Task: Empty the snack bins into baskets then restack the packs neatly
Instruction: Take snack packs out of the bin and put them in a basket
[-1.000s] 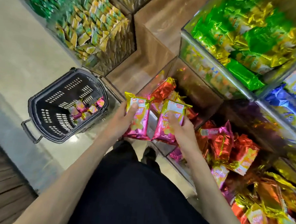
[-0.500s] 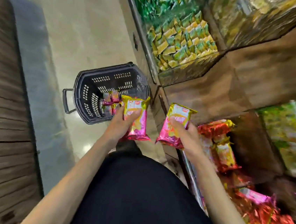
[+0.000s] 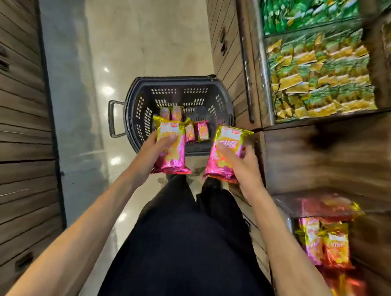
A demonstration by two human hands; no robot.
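Just above the near edge of the black basket, which stands on the glossy floor beside the wooden shelving, two snack packs are held upright side by side, with a gap between them. The left hand grips the left pack from its outer side, thumb pressed on the front. The right hand grips the right pack in the same manner from the other side, its digits curled onto the wrapper. I judge the emptying to be at an early stage — only a few loose packs lie on the basket's bottom, the low bin at the right holds more pink and orange packs, and the restacking is not yet begun. Each held pack is glossy foil, gold at the crimped top and bright pink toward the bottom, with a white-and-red label and an orange-yellow picture — the lettering is too blurred to read. Such foil looks light and slippery, so letting both fall into the basket should be easy.
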